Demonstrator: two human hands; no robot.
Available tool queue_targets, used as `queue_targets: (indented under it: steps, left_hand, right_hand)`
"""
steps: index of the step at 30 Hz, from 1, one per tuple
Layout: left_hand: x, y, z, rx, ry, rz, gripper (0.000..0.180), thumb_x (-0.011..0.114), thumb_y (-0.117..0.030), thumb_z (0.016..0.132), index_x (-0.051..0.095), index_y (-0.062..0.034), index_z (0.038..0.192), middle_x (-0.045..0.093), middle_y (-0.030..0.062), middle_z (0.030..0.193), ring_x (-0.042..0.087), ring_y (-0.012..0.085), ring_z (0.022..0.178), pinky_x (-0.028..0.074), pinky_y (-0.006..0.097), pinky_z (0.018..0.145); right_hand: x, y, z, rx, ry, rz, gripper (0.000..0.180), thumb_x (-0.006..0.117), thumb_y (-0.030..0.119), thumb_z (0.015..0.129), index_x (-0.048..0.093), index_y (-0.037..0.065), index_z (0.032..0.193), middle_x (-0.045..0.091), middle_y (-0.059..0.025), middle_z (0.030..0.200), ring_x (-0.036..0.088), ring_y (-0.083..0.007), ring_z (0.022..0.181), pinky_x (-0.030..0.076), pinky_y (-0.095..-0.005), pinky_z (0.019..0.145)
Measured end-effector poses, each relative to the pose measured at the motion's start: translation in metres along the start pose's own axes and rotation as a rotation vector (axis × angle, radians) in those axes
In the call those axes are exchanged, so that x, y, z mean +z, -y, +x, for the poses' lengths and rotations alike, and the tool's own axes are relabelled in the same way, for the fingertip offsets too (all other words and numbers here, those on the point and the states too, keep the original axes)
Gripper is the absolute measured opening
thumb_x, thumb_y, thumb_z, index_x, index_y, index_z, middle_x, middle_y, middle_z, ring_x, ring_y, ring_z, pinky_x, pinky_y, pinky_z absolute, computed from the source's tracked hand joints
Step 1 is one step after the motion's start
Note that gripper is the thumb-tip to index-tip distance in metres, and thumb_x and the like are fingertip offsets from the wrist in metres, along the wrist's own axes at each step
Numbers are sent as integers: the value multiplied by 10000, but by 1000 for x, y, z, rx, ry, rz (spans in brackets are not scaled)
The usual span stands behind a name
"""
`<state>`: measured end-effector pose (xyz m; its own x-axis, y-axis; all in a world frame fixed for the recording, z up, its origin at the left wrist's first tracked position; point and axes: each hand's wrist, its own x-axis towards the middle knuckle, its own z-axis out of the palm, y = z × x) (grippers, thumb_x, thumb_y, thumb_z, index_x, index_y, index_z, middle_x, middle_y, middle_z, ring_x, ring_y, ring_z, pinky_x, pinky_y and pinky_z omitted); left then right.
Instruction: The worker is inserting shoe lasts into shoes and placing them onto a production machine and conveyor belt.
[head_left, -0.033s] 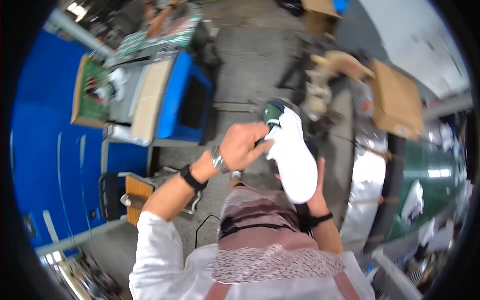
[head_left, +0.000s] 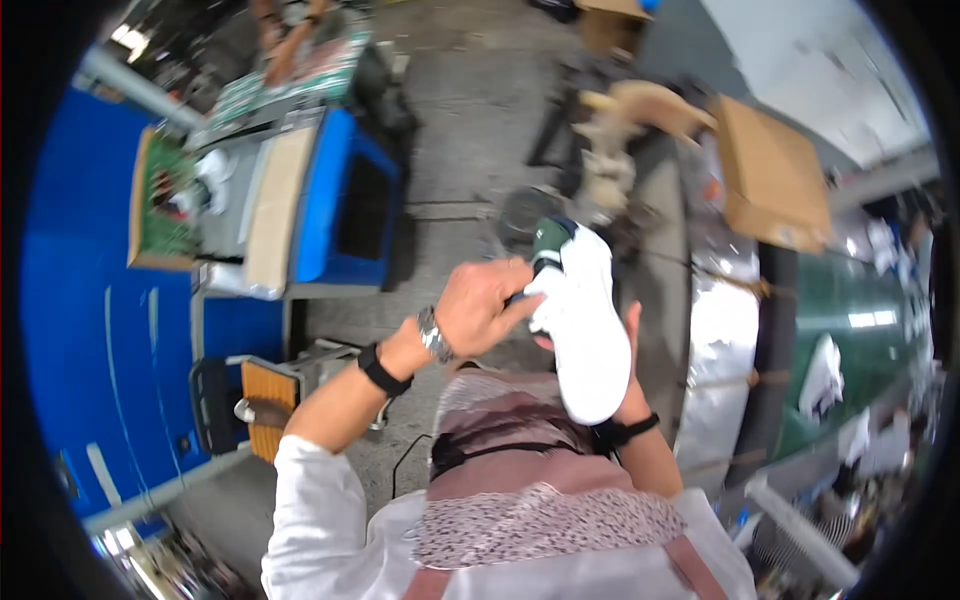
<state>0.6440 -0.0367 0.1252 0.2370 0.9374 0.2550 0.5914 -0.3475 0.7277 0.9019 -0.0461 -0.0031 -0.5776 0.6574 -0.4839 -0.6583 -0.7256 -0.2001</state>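
A white sneaker (head_left: pixel 592 335) with a dark green and black heel or collar is held in front of my apron, its toe toward me. My left hand (head_left: pixel 483 308), with a metal watch and a black band on the wrist, pinches the shoe's left side near the tongue and opening. From below and the right, my right hand (head_left: pixel 632 390) holds the shoe; most of its fingers are hidden beneath it. Another white shoe (head_left: pixel 823 378) lies on the green conveyor or table surface (head_left: pixel 860 290) to the right.
A blue machine (head_left: pixel 350 200) stands at the left, beside a green-lined tray (head_left: pixel 163 205). An orange-slatted stool (head_left: pixel 268 408) is nearer. On the right are a cardboard box (head_left: pixel 770 175) and a shiny metal ledge (head_left: pixel 718 350). Another person's arms (head_left: pixel 290 45) show far left.
The shoe has come slightly toward me and stands a little more upright in the picture. Both hands keep their hold. The surroundings have shifted left with my head.
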Motion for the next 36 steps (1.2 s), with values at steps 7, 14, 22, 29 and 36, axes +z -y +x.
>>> queue_targets:
  steps: [7, 14, 22, 29, 36]
  left_hand:
    - [138, -53, -7, -317, 160, -261, 248, 708, -182, 851, 567, -27, 984, 590, 158, 786, 620, 382, 748, 486, 441, 642]
    - [202, 15, 77, -456, -3, -635, 372, 597, -35, 757, 568, 38, 1120, 667, 172, 861, 647, 270, 769, 508, 355, 725]
    - [228, 28, 81, -690, -79, -1228, 444, 477, 45, 837, 569, -41, 1263, 679, 74, 988, 646, 154, 805, 544, 320, 673]
    - [237, 23, 74, -792, -96, -1497, 552, 400, 74, 841, 488, -33, 1375, 608, 151, 1312, 642, 276, 1143, 587, 420, 885]
    - [238, -49, 65, -694, -85, -2220, 678, 444, -556, 1002, 430, -56, 1460, 606, 157, 1331, 626, 301, 1178, 535, 449, 976]
  right_hand:
    - [15, 107, -83, -521, -281, -639, 648, 681, 321, 904, 442, -16, 1404, 639, -146, 1207, 670, -223, 1046, 563, -359, 878]
    - [82, 165, -16, -1031, -460, -1640, 873, 810, 402, 772, 402, -28, 1414, 638, -239, 1227, 655, -354, 1095, 507, -422, 949]
    - [150, 157, 23, -753, -708, -2234, 800, 789, 482, 713, 428, -17, 1223, 672, -292, 984, 692, -446, 896, 555, -505, 797]
    - [144, 147, 17, -754, -714, -2264, 902, 804, 470, 670, 401, -70, 1270, 676, -284, 1053, 691, -442, 933, 560, -483, 832]
    - [123, 140, 4, -768, -735, -2109, 758, 814, 439, 636, 519, -72, 1110, 706, -228, 938, 715, -395, 853, 566, -449, 801]
